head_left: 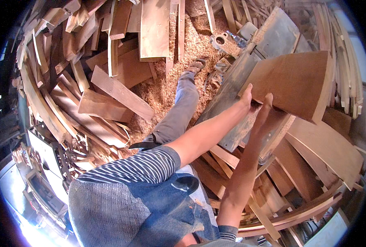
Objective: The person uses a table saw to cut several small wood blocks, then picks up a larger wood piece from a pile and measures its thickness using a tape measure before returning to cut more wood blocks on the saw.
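Observation:
Both arms stretch out to the right, to a wide brown wooden board [292,80] above a grey metal machine bed [220,99]. My left hand [247,98] grips the board's near edge, thumb up against it. Close beside it, my right hand [266,103] holds the same edge, its thumb on the upper face and its other fingers hidden beneath. The board hides part of the machine below. Whether its underside touches the metal, I cannot tell.
Wood shavings [160,88] cover the floor around my outstretched leg [179,107]. Loose planks [123,92] are heaped at left, and more boards [329,148] lie at right. A flat metal plate [277,35] belongs to the machine's far end. Long strips [345,61] stand at far right.

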Available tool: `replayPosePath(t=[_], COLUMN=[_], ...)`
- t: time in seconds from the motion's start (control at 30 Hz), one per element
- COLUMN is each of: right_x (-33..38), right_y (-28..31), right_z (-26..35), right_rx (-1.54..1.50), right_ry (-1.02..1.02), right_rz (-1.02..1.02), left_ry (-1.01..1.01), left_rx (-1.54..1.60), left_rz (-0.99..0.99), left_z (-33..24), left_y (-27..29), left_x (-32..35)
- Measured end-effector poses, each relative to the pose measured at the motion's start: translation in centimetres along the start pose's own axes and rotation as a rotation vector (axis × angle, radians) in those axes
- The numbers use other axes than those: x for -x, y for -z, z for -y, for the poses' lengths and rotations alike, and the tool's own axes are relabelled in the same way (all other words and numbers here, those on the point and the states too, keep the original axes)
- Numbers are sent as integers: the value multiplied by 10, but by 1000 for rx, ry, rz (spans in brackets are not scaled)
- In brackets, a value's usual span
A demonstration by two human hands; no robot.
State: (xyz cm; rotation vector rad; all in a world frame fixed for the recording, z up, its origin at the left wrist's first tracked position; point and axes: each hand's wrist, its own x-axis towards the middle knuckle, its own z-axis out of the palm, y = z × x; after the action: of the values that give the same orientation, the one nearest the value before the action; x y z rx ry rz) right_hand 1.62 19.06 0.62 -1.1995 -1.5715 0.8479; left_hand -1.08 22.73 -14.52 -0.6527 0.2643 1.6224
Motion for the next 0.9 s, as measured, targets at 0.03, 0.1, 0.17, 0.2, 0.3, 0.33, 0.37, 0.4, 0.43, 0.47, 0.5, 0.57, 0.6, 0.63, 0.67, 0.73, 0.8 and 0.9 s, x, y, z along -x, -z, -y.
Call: replayPosePath(t=[0.03,0.1,0.17,0.2,0.3,0.33,0.37,0.4,0.43,0.47,0.5,0.57,0.6,0.63,0.67,0.73,0.8,0.9], right_x=[-5,-14,-21,-25,-33,-36,-38,-39,-41,-42,-44,-50,-53,-56,-59,-64,-71,-81], right_y=[-1,-3,-6,-8,-13,-15,-17,-19,-21,-24,-25,-27,-28,-29,-30,-34,-36,-41], right_z=[-4,-14,-18,-18,-19,-19,-18,-17,-15,-14,-12,-13,-13,-12,-11,-9,-11,-12], right_rx=[9,-7,49,71,94,92,90,89,65,41,17,35,43,29,16,-2,-2,-125], right_ry=[3,32,25,26,51,59,66,73,51,29,5,6,6,-5,-17,-19,-6,62], right_rz=[-4,-11,-28,-34,-40,-40,-41,-40,-36,-32,-28,-31,-33,-26,-21,-12,-16,33], left_ry=[12,32,18,15,17,12,8,4,29,55,82,69,61,59,57,48,43,44], left_rx=[-1,1,-17,-20,-14,4,23,42,34,26,17,76,105,71,36,26,74,123], left_rz=[-20,-58,-32,-26,-25,-18,-12,-7,-14,-22,-31,0,14,-21,-56,-65,-18,-69], left_z=[-1,-2,-5,-7,-10,-11,-11,-11,-13,-14,-16,-15,-16,-18,-19,-23,-24,-26], left_y=[-4,-12,-16,-19,-25,-26,-27,-28,-28,-28,-29,-36,-41,-46,-50,-51,-54,-67], left_x=[-1,-6,-10,-12,-21,-25,-29,-32,-35,-38,-39,-42,-42,-42,-42,-49,-55,-57])
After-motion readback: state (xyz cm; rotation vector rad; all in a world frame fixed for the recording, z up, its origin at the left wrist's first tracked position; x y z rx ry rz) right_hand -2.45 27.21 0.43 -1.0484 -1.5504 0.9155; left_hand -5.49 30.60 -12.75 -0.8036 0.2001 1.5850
